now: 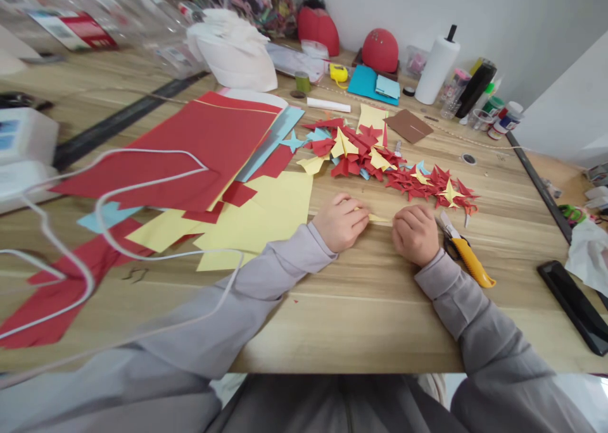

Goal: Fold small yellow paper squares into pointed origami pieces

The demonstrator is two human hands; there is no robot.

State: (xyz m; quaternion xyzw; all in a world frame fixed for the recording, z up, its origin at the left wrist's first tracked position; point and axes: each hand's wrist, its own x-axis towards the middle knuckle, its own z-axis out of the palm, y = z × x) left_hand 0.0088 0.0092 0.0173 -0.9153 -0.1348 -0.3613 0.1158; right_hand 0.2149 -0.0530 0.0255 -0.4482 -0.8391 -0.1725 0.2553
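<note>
A small piece of yellow paper [379, 218] shows in the gap between my two hands, at the middle of the wooden table [351, 319]. My left hand [341, 223] is closed on its left end. Curled into a fist, my right hand [416, 234] sits at the right tip of the paper; what its fingers hold, if anything, is hidden. Beyond both hands lies a pile of folded red, yellow and blue paper shapes [365, 151]. A yellow cutter [472, 262] rests just right of my right hand.
Red sheets [204, 148] and yellow sheets [280, 211] cover the left side, with a white cable [161, 180] across them. A black phone [572, 306] lies at the right edge. Bottles [506, 119] and a white roll [437, 69] stand at the back right.
</note>
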